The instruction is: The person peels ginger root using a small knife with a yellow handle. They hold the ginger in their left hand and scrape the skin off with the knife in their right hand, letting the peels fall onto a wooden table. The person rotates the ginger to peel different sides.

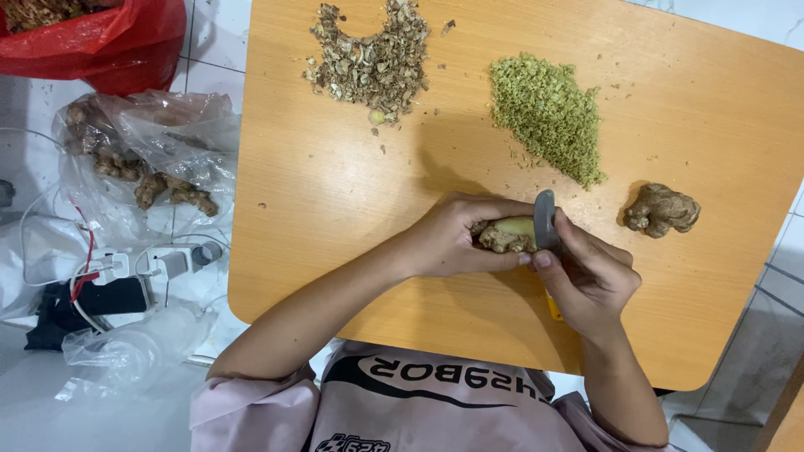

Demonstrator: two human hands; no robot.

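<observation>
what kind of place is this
Probably a home floor used for food prep: a low wooden table on white tiles, a ginger piece being peeled with a knife, and a power strip beside it.

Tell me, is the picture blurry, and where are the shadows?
Head view: sharp focus, soft even light, no glare. The knobbly brown ginger root on the orange wooden table casts a small shadow to its left; a bigger shadow spreads up-left of the left hand. The table's edges curve slightly.

Orange-tan table (335,209); green chopped pile (548,113); brown peel heap (368,63); red bag (117,42).
</observation>
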